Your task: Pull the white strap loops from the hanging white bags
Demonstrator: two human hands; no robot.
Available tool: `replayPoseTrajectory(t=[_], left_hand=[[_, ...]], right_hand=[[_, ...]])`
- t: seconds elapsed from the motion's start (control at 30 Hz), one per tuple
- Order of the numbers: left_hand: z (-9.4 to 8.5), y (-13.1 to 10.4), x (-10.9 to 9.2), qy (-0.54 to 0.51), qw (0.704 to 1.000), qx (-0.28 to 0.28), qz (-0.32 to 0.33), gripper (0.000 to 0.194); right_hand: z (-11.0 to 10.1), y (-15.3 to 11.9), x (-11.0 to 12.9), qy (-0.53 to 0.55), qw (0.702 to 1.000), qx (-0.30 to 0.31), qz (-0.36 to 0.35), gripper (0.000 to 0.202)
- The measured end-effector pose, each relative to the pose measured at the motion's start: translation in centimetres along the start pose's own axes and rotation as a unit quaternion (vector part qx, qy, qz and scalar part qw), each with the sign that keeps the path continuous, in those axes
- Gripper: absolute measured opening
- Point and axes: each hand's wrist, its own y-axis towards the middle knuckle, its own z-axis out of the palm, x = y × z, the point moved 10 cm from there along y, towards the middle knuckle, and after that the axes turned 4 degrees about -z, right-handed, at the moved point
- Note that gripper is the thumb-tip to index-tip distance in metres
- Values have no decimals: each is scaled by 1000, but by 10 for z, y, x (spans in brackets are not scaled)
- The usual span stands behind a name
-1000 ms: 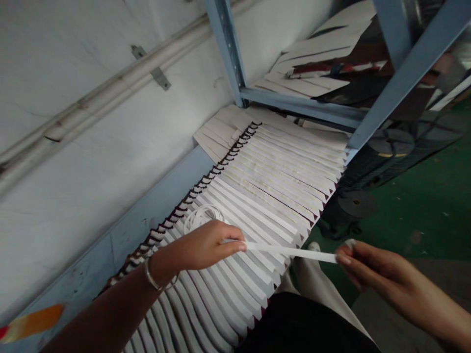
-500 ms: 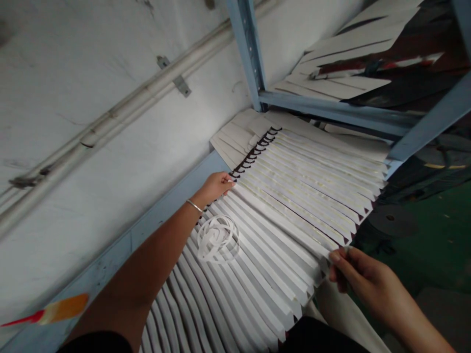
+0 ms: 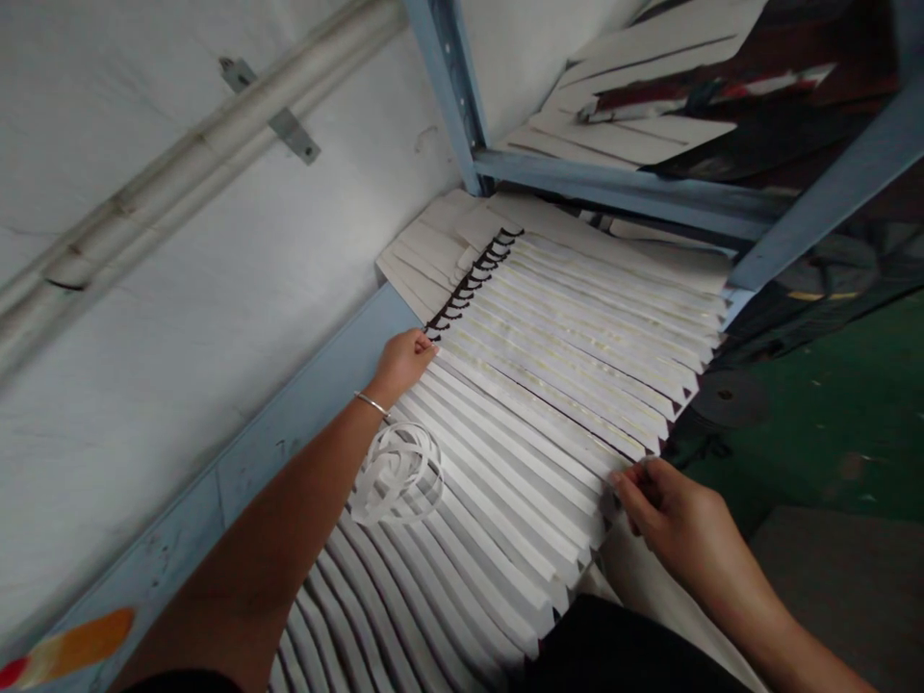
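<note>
Overlapping white strips (image 3: 462, 452) with dark pointed ends lie in a long row across the bench. The far strips (image 3: 577, 327) bear thin yellowish lines, and dark, ragged tabs (image 3: 480, 274) stick out along their left ends. My left hand (image 3: 406, 364), with a bangle at the wrist, is closed in a pinch on the left end of one white strip. At the right end of that strip, my right hand (image 3: 668, 500) pinches with thumb and fingers. A loose coil of narrow white tape (image 3: 400, 472) rests on the nearer strips, beside my left forearm.
A blue metal shelf frame (image 3: 635, 192) rises at the back, with pale sheets (image 3: 599, 106) on it. More card pieces (image 3: 425, 245) lie by the wall. A brush with an orange part (image 3: 93, 640) is at lower left. Pipes (image 3: 180, 154) run along the wall.
The camera view has shifted, so the scene sits further left and slightly higher. Both hands keep their pinch at the strip's two ends. The strip between them looks flatter against its neighbours.
</note>
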Motion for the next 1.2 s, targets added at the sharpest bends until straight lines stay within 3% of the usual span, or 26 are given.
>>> replayPoseTrajectory(t=[0.13,0.53,0.7,0.77,0.87,0.97,1.07,1.13,1.2], left_hand=[[3,3,3,16,1000,-4,4,16],[10,5,1,23,1000,2,15,17],[12,4,2,62,998,9,1,17],[12,2,-3,99,995,13,4,18],[12,-3,-13,192,981,12,11,20],[11,-6,-22,267,964,12,9,22],[9,-12,-31,291,956,13,21,23],[8,-25,-49,290,953,4,89,22],[15,-51,-74,275,938,17,211,27]], right_hand=[[-6,1,6,-40,999,-26,-21,35],[-3,1,4,-68,997,-29,-37,31],[0,0,7,-132,989,-33,-58,29],[1,-2,9,-210,975,-29,-61,29],[-1,-5,21,-357,929,-36,-87,25],[9,-11,57,-416,876,-33,-243,17],[22,-14,87,-412,839,-3,-354,46],[24,-8,98,-414,837,8,-357,38],[28,-2,109,-414,840,19,-351,21]])
